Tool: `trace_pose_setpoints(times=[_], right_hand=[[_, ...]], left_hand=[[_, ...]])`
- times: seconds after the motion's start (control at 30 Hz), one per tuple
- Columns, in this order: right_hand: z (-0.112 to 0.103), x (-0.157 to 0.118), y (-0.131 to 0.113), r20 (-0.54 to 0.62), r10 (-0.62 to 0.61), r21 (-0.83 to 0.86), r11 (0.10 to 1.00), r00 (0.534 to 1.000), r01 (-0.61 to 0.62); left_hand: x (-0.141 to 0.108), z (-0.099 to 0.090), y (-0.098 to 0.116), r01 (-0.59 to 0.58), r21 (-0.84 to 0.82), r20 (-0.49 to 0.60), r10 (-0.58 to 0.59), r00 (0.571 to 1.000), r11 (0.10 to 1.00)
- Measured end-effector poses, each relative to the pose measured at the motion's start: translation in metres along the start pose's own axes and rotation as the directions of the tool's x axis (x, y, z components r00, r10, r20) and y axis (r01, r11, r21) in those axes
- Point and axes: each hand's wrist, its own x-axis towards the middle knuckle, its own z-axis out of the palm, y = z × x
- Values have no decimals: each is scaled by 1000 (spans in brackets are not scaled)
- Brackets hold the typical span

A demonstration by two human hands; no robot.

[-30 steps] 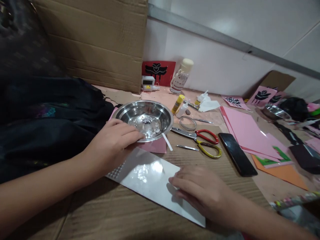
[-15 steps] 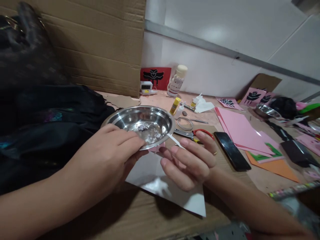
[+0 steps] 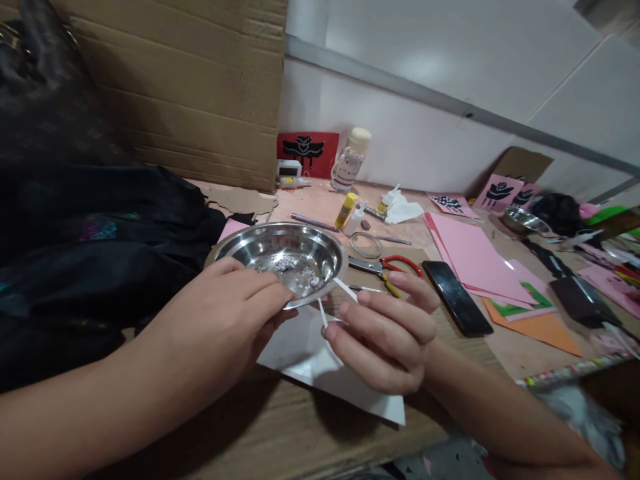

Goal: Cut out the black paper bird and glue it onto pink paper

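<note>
My left hand is closed on the near rim of a shiny steel bowl, its thumb tucked underneath. Small silvery bits lie on the bowl's bottom, some gathered in little heaps. Right of the bowl, my right hand pinches two thin white strips, one at the thumb and one at the forefinger. Whether they are joined, like tweezers, I cannot tell. Their far ends are at the bowl's near right rim. Below both hands lies a white sheet.
Behind the bowl stand a glue stick and a bottle. To the right lie red-handled pliers, a phone and pink sheets. Dark fabric fills the left; cardboard stands behind.
My right hand has turned slightly, and a second white strip now shows at its thumb. The bowl sits a little lower in view, still in my left hand.
</note>
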Motion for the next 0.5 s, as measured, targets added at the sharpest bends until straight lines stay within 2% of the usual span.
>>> trace_pose_setpoints(times=[0.03, 0.1, 0.27, 0.5], right_hand=[[-6, 6, -2, -168, -133, -89, 989, 977, 119], [-13, 16, -4, -304, -277, -206, 953, 912, 221], [-10, 20, -2, -261, -275, -192, 954, 925, 230], [-6, 17, -3, -280, -291, -195, 950, 915, 243]], left_hand=[[0, 1, -1, 5, -1, 11, -5, 1000, 1000], [-1, 3, -2, 8, 0, 24, -8, 1000, 1000], [-4, 7, -6, 2, -9, 52, -2, 999, 1000], [-2, 6, -9, 1, 7, 48, -2, 999, 1000]])
